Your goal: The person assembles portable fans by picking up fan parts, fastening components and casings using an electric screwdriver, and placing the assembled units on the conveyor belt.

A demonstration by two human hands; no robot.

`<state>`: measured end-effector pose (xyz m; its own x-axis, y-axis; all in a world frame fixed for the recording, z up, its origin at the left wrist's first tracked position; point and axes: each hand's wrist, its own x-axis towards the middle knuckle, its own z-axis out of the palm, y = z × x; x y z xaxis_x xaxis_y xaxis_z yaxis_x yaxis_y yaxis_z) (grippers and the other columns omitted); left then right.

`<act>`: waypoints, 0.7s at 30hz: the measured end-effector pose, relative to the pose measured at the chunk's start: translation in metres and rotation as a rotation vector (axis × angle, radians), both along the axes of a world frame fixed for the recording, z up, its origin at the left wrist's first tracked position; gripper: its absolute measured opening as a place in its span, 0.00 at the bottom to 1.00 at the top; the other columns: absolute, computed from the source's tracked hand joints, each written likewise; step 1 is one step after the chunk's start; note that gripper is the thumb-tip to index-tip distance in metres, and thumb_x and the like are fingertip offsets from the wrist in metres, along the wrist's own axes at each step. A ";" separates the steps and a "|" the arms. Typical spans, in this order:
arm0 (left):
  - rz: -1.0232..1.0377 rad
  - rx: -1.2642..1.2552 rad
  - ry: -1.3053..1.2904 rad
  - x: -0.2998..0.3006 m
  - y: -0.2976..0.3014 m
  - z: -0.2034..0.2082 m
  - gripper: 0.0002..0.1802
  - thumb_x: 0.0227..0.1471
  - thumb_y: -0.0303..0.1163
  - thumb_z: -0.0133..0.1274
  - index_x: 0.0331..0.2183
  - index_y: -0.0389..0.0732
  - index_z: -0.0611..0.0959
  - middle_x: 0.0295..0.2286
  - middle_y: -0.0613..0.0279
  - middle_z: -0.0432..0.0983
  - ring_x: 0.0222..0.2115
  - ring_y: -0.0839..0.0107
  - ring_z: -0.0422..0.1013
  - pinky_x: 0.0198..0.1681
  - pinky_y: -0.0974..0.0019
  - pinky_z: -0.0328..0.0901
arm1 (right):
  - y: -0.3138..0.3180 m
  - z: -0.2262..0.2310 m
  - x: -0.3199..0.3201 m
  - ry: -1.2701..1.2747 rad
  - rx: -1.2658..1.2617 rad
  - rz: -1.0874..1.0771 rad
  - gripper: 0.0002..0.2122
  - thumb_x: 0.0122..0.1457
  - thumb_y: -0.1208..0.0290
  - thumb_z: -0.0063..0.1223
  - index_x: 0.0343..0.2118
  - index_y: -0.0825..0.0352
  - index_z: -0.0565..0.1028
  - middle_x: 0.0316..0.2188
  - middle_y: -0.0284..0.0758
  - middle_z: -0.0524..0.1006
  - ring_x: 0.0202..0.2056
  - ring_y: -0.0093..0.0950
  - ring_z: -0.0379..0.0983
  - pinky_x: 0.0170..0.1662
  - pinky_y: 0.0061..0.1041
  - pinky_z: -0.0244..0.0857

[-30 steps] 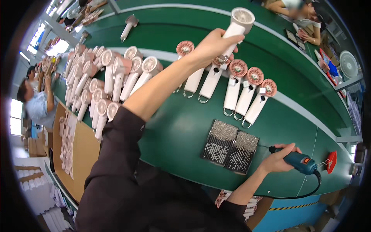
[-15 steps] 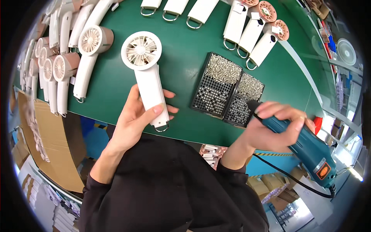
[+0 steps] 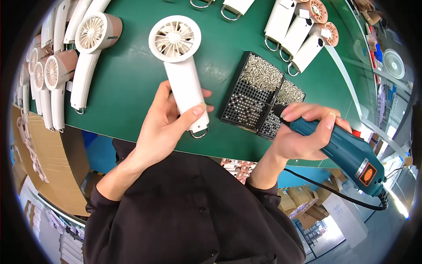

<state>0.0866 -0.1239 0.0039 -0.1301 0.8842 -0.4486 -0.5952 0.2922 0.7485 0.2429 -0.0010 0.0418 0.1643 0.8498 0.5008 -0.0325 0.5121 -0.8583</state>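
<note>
A white handheld fan [image 3: 187, 83] is gripped by its handle in my left hand [image 3: 160, 125], thumb across the front and fingers behind. Its round grille faces up, and a metal loop hangs from the handle's lower end. My right hand [image 3: 303, 136] is wrapped round a teal electric screwdriver [image 3: 347, 154] with a black cable. The screwdriver's dark tip points left, over the edge of a black screw tray [image 3: 247, 97]. Loose silver screws fill the tray's far end, and others stand in its rows of holes. A second, similar tray [image 3: 269, 127] is partly hidden by my right hand.
Several white and pink fans [image 3: 90, 57] lie along the left of the green table [image 3: 132, 105]. More white handles with pink heads [image 3: 303, 44] lie at the far right. A cardboard box [image 3: 48, 158] stands below the table's left edge. The black cable [image 3: 334, 191] hangs at the right.
The table and everything on it have shifted in view. My left hand and the fan sit further right and higher, and the screwdriver's tip has moved left over the trays.
</note>
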 end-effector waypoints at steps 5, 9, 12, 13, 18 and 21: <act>-0.026 -0.008 -0.001 0.005 0.008 -0.002 0.25 0.57 0.24 0.49 0.51 0.33 0.56 0.46 0.52 0.70 0.43 0.68 0.72 0.43 0.66 0.69 | 0.000 -0.003 0.001 -0.097 0.070 0.035 0.13 0.55 0.77 0.44 0.41 0.69 0.57 0.13 0.39 0.64 0.06 0.29 0.60 0.09 0.29 0.62; -0.037 0.020 0.047 0.008 0.010 -0.007 0.24 0.58 0.25 0.48 0.52 0.35 0.57 0.46 0.52 0.71 0.43 0.66 0.73 0.42 0.65 0.70 | -0.007 0.003 0.003 0.014 0.050 0.012 0.12 0.57 0.74 0.41 0.43 0.67 0.57 0.14 0.39 0.63 0.06 0.28 0.59 0.08 0.29 0.60; -0.037 0.032 0.060 0.006 0.008 -0.010 0.24 0.58 0.25 0.48 0.52 0.34 0.57 0.46 0.52 0.71 0.43 0.66 0.73 0.42 0.65 0.70 | -0.019 0.008 0.006 0.096 0.071 0.105 0.11 0.60 0.72 0.37 0.45 0.65 0.57 0.18 0.37 0.63 0.06 0.28 0.58 0.08 0.28 0.59; -0.058 0.049 0.078 0.006 0.009 -0.009 0.25 0.58 0.25 0.48 0.52 0.34 0.57 0.45 0.52 0.71 0.43 0.67 0.73 0.43 0.65 0.69 | -0.028 0.016 -0.002 0.170 0.065 0.112 0.11 0.61 0.71 0.36 0.46 0.65 0.57 0.18 0.38 0.63 0.06 0.29 0.58 0.08 0.28 0.60; -0.063 0.072 0.088 0.008 0.010 -0.010 0.25 0.58 0.26 0.49 0.52 0.34 0.56 0.45 0.52 0.70 0.43 0.67 0.72 0.43 0.65 0.69 | -0.064 0.025 -0.016 0.183 0.086 0.407 0.13 0.66 0.67 0.34 0.50 0.65 0.55 0.25 0.42 0.66 0.12 0.34 0.65 0.14 0.33 0.68; -0.051 0.058 0.093 0.007 0.009 -0.010 0.26 0.58 0.26 0.49 0.52 0.33 0.56 0.45 0.52 0.70 0.43 0.67 0.72 0.44 0.65 0.69 | -0.073 0.021 -0.028 0.118 0.119 0.421 0.14 0.64 0.65 0.31 0.48 0.66 0.61 0.22 0.36 0.63 0.09 0.28 0.58 0.11 0.29 0.58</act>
<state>0.0938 -0.1148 -0.0059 -0.1232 0.9150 -0.3842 -0.5079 0.2745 0.8165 0.2153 -0.0738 0.0628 -0.1209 0.7925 0.5977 -0.3534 0.5283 -0.7720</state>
